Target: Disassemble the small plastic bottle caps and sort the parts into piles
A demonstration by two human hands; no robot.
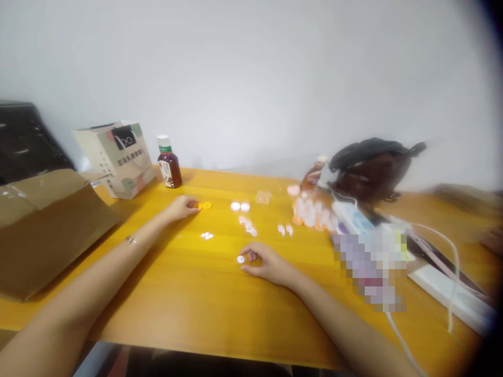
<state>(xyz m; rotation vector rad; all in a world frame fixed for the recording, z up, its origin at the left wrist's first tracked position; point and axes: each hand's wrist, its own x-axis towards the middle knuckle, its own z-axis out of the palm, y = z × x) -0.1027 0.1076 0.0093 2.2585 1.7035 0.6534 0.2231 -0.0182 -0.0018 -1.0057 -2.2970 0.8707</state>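
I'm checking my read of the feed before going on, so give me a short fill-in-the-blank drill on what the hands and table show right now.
1. The left hand touches a small disc whose colour is ____.
2. The right hand has its fingertips at a small ____ disc.
3. The dark bottle with a white cap stands just right of the paper ____.
4. All of it sits on a yellow table, and at its left end is a brown cardboard ____.

Missing words: yellow; white; bag; box

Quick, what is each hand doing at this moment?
Left hand: fingertips on the yellow disc, flat on the table.
Right hand: curled, pinching a small white disc.
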